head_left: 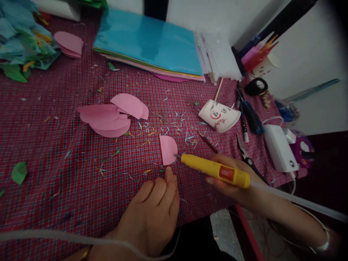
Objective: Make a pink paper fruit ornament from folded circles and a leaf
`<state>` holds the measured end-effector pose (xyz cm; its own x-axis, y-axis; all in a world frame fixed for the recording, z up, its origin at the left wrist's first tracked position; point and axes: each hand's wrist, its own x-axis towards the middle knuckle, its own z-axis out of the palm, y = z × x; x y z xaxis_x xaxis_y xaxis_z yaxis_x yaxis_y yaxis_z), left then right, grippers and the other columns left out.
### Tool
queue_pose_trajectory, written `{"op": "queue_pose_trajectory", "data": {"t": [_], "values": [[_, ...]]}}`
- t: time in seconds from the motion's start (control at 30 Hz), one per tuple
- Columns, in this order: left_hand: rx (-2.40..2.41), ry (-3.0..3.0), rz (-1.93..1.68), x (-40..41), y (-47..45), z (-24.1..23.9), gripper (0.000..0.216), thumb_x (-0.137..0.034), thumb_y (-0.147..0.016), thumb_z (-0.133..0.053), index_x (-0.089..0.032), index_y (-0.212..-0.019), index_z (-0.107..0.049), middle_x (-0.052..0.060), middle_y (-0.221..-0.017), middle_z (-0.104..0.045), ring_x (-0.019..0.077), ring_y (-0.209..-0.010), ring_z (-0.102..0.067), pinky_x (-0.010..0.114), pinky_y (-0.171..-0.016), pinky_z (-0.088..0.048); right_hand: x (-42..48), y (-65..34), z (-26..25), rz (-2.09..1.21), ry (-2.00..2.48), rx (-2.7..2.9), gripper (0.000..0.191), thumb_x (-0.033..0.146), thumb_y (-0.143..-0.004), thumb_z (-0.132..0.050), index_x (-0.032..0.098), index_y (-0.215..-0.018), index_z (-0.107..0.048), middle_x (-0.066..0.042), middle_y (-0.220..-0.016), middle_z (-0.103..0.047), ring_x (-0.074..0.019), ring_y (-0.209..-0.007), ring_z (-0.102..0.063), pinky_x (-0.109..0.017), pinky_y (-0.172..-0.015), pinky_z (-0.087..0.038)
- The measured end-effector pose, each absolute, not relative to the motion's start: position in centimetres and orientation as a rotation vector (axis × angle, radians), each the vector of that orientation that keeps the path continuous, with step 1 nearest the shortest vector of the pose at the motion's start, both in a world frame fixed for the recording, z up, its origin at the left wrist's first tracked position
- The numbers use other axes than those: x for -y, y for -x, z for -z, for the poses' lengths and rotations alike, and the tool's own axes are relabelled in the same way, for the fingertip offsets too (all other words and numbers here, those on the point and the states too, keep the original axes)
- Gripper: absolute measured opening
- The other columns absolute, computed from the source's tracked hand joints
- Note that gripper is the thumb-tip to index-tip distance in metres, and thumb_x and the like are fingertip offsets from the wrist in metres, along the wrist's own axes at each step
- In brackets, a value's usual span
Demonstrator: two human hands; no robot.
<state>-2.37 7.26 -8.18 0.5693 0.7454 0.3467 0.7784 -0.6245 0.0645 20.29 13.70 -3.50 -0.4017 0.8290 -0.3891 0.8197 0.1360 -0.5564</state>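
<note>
My right hand [231, 177] is closed around a yellow pen-shaped glue gun [214, 169] with a red button. Its metal tip touches the right edge of a small pink paper petal [168, 149] lying on the red checked tablecloth [67, 174]. A clear glue stick [299, 201] trails from the tool's back end. My left hand [154, 214] rests on the cloth just below the petal, fingers curled, fingertips close to it, holding nothing that I can see.
A pile of larger pink petals [111, 116] lies to the left. A stack of coloured paper sheets [148, 43] sits at the back. On the right lie a tipped paper cup [219, 116], pens [244, 112], scissors [248, 159] and a white box [278, 146]. Paper scraps litter the cloth.
</note>
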Motion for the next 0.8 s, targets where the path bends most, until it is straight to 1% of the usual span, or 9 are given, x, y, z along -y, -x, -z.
{"op": "queue_pose_trajectory", "data": {"t": [0.1, 0.3, 0.43, 0.63, 0.73, 0.8], "values": [[1.323, 2.703, 0.512, -7.2, 2.4, 8.2, 0.029, -0.019, -0.087, -0.049, -0.005, -0.107, -0.065, 0.018, -0.113, -0.067, 0.0227, -0.077, -0.055, 0.036, -0.069, -0.037, -14.2, -20.2, 4.0, -1.050, 1.680, 2.333, 0.016, 0.037, -0.086, -0.058, 0.022, -0.082, -0.054, 0.000, -0.075, -0.062, -0.0136, -0.061, -0.058, -0.025, -0.052, -0.043], [1.320, 2.705, 0.515, -7.2, 2.4, 8.3, 0.030, -0.018, -0.087, -0.048, -0.004, -0.107, -0.065, 0.018, -0.113, -0.067, 0.0223, -0.077, -0.055, 0.036, -0.068, -0.038, -15.2, -19.8, 4.6, -0.913, 1.654, 2.269, 0.017, 0.039, -0.085, -0.059, 0.022, -0.084, -0.055, -0.001, -0.076, -0.064, -0.0174, -0.067, -0.061, -0.029, -0.057, -0.047], [1.325, 2.705, 0.520, -7.2, 2.4, 8.3, 0.030, -0.018, -0.087, -0.047, -0.004, -0.107, -0.065, 0.018, -0.112, -0.067, 0.0223, -0.077, -0.055, 0.036, -0.069, -0.037, -15.6, -19.4, 4.7, -0.863, 1.641, 2.283, 0.018, 0.040, -0.085, -0.059, 0.023, -0.086, -0.057, -0.002, -0.076, -0.065, -0.0193, -0.069, -0.063, -0.030, -0.057, -0.048], [1.325, 2.694, 0.537, -7.1, 2.4, 8.3, 0.030, -0.019, -0.087, -0.047, -0.004, -0.106, -0.066, 0.017, -0.110, -0.068, 0.0223, -0.075, -0.055, 0.036, -0.068, -0.037, -15.9, -18.7, 4.7, -0.801, 1.582, 2.368, 0.014, 0.035, -0.085, -0.060, 0.023, -0.089, -0.057, -0.001, -0.078, -0.065, -0.0169, -0.066, -0.062, -0.027, -0.053, -0.045], [1.332, 2.693, 0.536, -7.2, 2.3, 8.4, 0.030, -0.019, -0.087, -0.047, -0.005, -0.106, -0.066, 0.016, -0.111, -0.068, 0.0221, -0.076, -0.055, 0.035, -0.069, -0.038, -15.8, -18.4, 4.4, -0.846, 1.553, 2.397, 0.012, 0.033, -0.084, -0.060, 0.022, -0.087, -0.056, 0.000, -0.077, -0.065, -0.0145, -0.062, -0.061, -0.025, -0.052, -0.044], [1.340, 2.692, 0.538, -7.2, 2.3, 8.4, 0.031, -0.019, -0.086, -0.047, -0.006, -0.107, -0.066, 0.015, -0.111, -0.068, 0.0218, -0.077, -0.055, 0.035, -0.069, -0.038, -15.7, -18.2, 4.0, -0.919, 1.542, 2.451, 0.012, 0.033, -0.085, -0.060, 0.022, -0.084, -0.054, 0.002, -0.072, -0.062, -0.0128, -0.058, -0.058, -0.024, -0.050, -0.042]]}}
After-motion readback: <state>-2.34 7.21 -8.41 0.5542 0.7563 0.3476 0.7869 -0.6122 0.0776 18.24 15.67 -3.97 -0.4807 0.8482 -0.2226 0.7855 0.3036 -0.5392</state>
